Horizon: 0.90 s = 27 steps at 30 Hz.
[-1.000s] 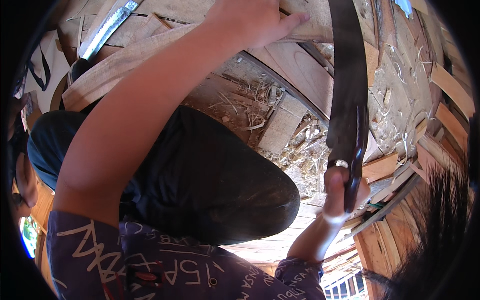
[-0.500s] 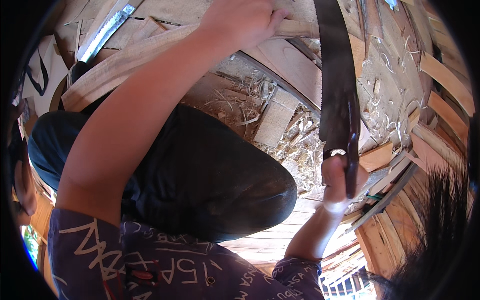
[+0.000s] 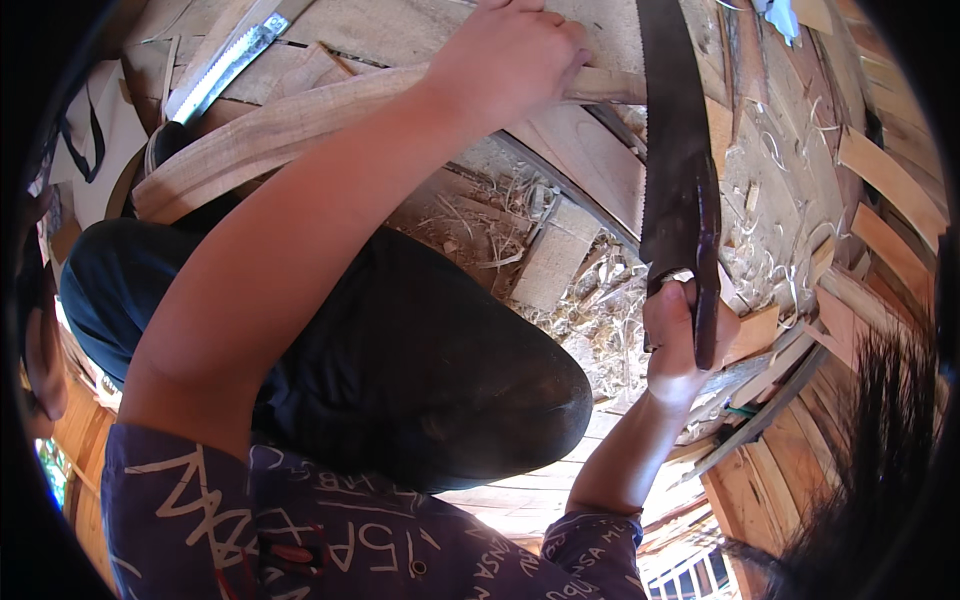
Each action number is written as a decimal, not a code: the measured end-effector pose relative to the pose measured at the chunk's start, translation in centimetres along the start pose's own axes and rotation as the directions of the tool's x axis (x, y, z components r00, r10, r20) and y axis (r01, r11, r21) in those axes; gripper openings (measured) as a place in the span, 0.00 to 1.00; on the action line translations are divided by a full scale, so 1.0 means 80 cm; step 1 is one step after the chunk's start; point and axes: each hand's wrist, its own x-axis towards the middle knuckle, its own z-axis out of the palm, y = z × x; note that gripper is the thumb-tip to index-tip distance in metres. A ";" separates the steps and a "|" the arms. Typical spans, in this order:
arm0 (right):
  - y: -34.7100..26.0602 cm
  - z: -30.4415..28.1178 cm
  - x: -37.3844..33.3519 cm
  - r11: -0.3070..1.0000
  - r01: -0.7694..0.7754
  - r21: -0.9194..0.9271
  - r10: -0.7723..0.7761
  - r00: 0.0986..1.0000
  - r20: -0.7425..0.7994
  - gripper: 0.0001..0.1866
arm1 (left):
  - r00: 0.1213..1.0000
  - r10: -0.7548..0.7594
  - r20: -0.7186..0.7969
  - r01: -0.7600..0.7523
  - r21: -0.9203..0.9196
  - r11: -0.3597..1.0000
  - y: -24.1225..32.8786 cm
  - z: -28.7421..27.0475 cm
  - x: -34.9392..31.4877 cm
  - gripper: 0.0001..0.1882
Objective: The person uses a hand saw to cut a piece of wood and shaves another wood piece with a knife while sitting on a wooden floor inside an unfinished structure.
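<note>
My right hand is wrapped round the dark handle of a handsaw. The long blade points away from me, its toothed edge on the left. At the right end of a long, pale wooden strip, the blade crosses or meets the wood; how deep the teeth sit cannot be made out. Near that end my left hand presses down with fingers bent over the strip, its fingertips partly hidden. My left forearm lies across the view above the strip's middle. My bent knee is just below.
A second saw with a bright blade lies at the far left. Boards lie under the strip, with wood shavings around them. Curved offcuts are on the right. A light blue piece shows at the top right.
The saw and my right hand have moved forward, away from me, along the blade's line. My left hand still holds the strip; the whole view has shifted slightly.
</note>
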 end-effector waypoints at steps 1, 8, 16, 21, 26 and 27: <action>-0.002 0.000 0.000 1.000 0.009 0.000 -0.009 1.000 0.001 0.18 | 1.000 0.004 -0.010 -0.003 0.026 1.000 0.001 0.002 0.006 0.13; 0.081 -0.058 -0.150 0.885 0.028 -0.465 -0.111 0.982 -0.152 0.18 | 0.999 -0.020 0.048 0.021 -0.014 1.000 -0.002 -0.001 0.003 0.15; -0.001 0.005 0.016 0.995 0.013 0.094 -0.012 1.000 -0.006 0.18 | 1.000 -0.001 -0.011 0.001 0.050 0.999 0.000 0.007 0.012 0.16; 0.042 -0.035 -0.076 0.984 0.134 -0.120 -0.133 0.991 0.020 0.12 | 0.999 -0.026 0.042 0.026 0.008 1.000 -0.011 -0.005 0.003 0.15; 0.091 -0.078 -0.173 0.832 -0.019 -0.554 -0.089 0.982 -0.167 0.21 | 1.000 -0.021 0.013 0.022 -0.045 0.999 -0.001 -0.001 0.003 0.15; 0.052 -0.057 -0.127 0.912 0.007 -0.411 -0.051 0.994 -0.097 0.22 | 1.000 -0.019 0.004 0.019 -0.050 0.999 -0.003 0.003 0.004 0.15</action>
